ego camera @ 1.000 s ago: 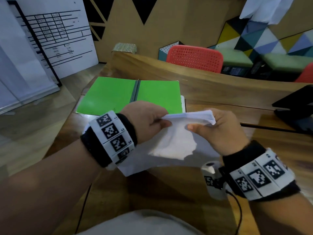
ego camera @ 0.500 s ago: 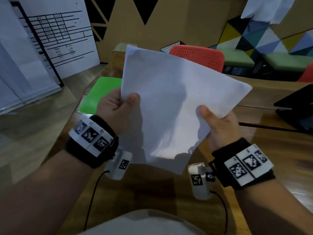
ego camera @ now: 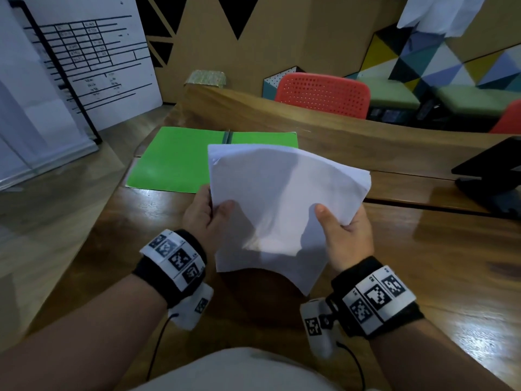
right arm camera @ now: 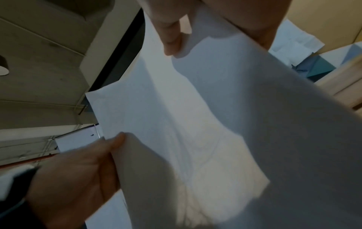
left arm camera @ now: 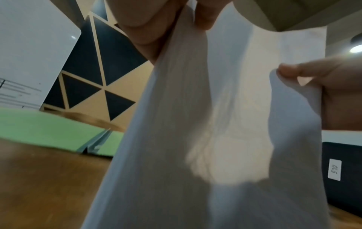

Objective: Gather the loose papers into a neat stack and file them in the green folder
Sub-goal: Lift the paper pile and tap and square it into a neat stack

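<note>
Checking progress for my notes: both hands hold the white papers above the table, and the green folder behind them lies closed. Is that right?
Not quite. The green folder lies open, its spine channel visible between the two covers in the head view. The rest holds: the left hand and right hand both hold the white papers above the table.

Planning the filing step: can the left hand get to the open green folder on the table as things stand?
Probably not yet: the left hand grips the white paper stack together with the right hand. The path to the open green folder looks free otherwise.
</note>
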The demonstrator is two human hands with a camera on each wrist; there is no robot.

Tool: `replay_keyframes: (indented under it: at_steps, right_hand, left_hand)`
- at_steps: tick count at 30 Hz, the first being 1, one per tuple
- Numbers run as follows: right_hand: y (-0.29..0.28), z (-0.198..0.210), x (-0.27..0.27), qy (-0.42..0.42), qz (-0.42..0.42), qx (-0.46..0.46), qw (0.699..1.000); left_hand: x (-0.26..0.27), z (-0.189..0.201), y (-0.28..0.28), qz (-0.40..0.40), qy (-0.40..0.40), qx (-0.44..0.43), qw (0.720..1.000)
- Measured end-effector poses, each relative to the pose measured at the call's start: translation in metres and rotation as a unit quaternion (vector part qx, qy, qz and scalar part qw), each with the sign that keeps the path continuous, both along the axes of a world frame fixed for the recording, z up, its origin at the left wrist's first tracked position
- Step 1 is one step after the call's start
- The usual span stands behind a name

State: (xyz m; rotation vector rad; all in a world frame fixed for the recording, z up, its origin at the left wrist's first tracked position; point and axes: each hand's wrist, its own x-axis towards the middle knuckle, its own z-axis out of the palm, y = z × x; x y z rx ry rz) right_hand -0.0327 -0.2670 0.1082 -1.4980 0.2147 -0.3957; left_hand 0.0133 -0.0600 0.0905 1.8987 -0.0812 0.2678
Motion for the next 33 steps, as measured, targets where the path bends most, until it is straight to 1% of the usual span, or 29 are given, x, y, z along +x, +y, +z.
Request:
replay_keyframes:
  at_steps: [2, 5, 7, 10, 13, 15, 20, 25, 27, 29, 33]
  right_hand:
    - [-0.002, 0.004, 0.001, -0.018, 0.012, 0.013, 1.000]
    - [-0.008, 0.011, 0.004, -0.055, 0.010, 0.018, 0.998]
    - [-0.011, 0.017, 0.005, -0.072, 0.015, 0.012, 0.997]
    - [-0.012, 0.018, 0.007, -0.069, 0.030, 0.006, 0.997]
    - [-0.011, 0.016, 0.008, -0.051, 0.054, 0.039, 0.996]
    - [-0.009, 0.017, 0.007, -0.046, 0.059, 0.050, 0.996]
    - [-0.012, 0.019, 0.008, -0.082, 0.046, 0.034, 0.995]
    - [-0.008, 0.008, 0.008, -0.071, 0.043, 0.033, 0.996]
    - [-0.009, 0.008, 0.009, -0.070, 0.047, 0.035, 0.996]
    - [-0.011, 0.010, 0.009, -0.073, 0.054, 0.043, 0.995]
    - [-0.013, 0.015, 0.009, -0.086, 0.060, 0.061, 0.993]
  left_hand:
    - [0.003, 0.021, 0.004, -0.033, -0.025, -0.076, 0.996]
    - [0.008, 0.048, 0.013, -0.075, -0.079, -0.100, 0.989]
    - [0.012, 0.057, 0.014, -0.096, -0.075, -0.109, 0.987]
    - [0.011, 0.055, 0.009, -0.107, -0.031, -0.138, 0.984]
    - [0.006, 0.046, 0.003, -0.083, 0.042, -0.150, 0.984]
    - [0.005, 0.045, 0.000, -0.055, 0.064, -0.151, 0.985]
    - [0.005, 0.051, -0.008, -0.008, 0.038, -0.173, 0.984]
    - [0.004, 0.040, -0.005, -0.016, 0.082, -0.141, 0.987]
    - [0.004, 0.039, -0.003, -0.027, 0.085, -0.137, 0.986]
    - [0.005, 0.042, -0.002, -0.041, 0.071, -0.138, 0.987]
    - [0.007, 0.046, 0.000, -0.076, 0.002, -0.150, 0.986]
